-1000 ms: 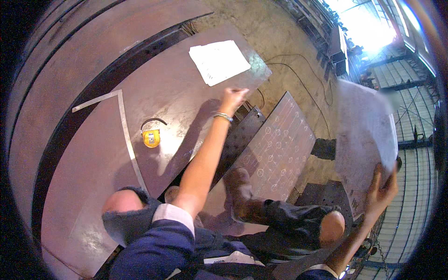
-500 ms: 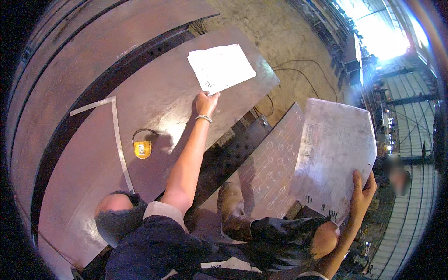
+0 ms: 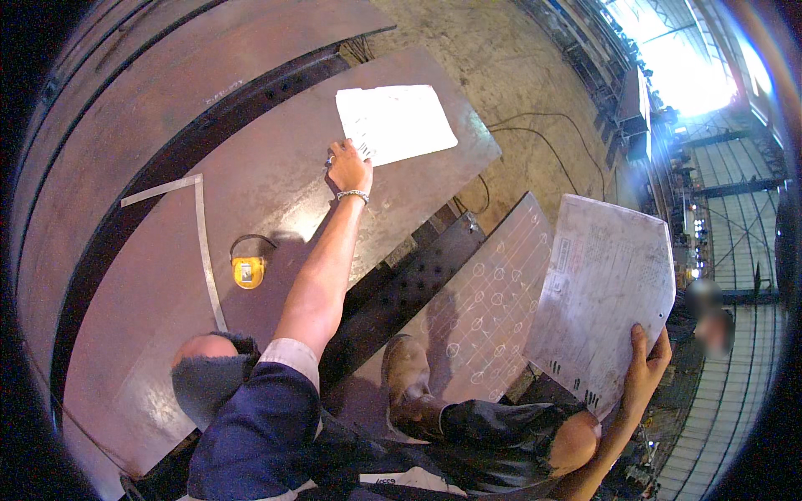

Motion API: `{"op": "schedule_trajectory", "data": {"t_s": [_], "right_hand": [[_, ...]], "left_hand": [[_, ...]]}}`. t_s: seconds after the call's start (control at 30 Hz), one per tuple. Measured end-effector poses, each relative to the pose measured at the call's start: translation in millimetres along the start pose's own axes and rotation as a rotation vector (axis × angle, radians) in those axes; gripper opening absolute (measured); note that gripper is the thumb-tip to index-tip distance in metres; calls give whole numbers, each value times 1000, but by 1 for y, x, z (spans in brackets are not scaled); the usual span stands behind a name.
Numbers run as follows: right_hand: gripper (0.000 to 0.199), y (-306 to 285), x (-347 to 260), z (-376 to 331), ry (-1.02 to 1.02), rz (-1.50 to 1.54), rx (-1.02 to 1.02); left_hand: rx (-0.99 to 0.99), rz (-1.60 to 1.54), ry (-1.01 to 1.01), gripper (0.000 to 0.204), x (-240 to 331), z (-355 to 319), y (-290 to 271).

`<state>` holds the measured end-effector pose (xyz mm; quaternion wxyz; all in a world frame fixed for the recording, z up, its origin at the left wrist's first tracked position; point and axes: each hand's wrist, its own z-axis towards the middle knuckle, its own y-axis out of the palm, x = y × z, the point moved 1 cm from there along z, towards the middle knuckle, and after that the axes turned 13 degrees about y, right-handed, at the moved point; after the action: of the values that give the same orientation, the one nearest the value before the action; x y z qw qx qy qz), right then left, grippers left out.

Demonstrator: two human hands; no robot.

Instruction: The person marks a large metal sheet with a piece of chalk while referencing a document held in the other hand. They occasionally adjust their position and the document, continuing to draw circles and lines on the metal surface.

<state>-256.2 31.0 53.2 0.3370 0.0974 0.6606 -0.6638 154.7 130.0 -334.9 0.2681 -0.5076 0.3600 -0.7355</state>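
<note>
My left hand (image 3: 349,169), a bracelet at its wrist, has its fingers curled at the lower left corner of the white paper (image 3: 401,125), a brightly lit sheet or stack lying on the steel plate (image 3: 309,150). My right hand (image 3: 647,367) grips the lower right edge of a printed drawing sheet (image 3: 606,275), thumb on its face, held up at my right. This sheet is greyish and smudged, with cut-off corners and dark marks along its lower edge. A yellow tape measure (image 3: 248,272) and a metal carpenter's square (image 3: 203,225) lie on the plate, left of my left forearm.
A narrower steel plate (image 3: 493,301) with chalked circles and lines lies beside my boot (image 3: 407,371). Between the plates runs a dark beam with holes (image 3: 418,284). Cables (image 3: 551,121) cross the floor beyond. Another person (image 3: 713,326) is at the far right.
My left hand has shifted slightly left and up along the white paper's corner. The paper's lower corner has changed outline a little. My right hand and its sheet sit slightly lower in view.
</note>
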Motion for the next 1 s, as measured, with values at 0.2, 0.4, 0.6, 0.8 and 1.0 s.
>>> {"op": "schedule_trajectory", "data": {"t_s": [0.2, 0.4, 0.6, 0.8, 1.0], "right_hand": [[38, 4, -2, -2, 10, -37, 32], [40, 7, -6, -3, 1, -33, 9], [39, 5, -6, -2, 14, -47, 17], [38, 7, -2, -2, 0, -21, 32], [37, 7, -3, 0, 1, -3, -29]], "left_hand": [[-9, -2, -11, 42, 1, 2, 3], [0, 3, 9, 41, -2, 0, 1], [-15, -37, -4, 40, 0, 1, 2], [42, -1, 34, 40, -4, 2, 8], [16, -40, 10, 40, -2, 0, 5]]}}
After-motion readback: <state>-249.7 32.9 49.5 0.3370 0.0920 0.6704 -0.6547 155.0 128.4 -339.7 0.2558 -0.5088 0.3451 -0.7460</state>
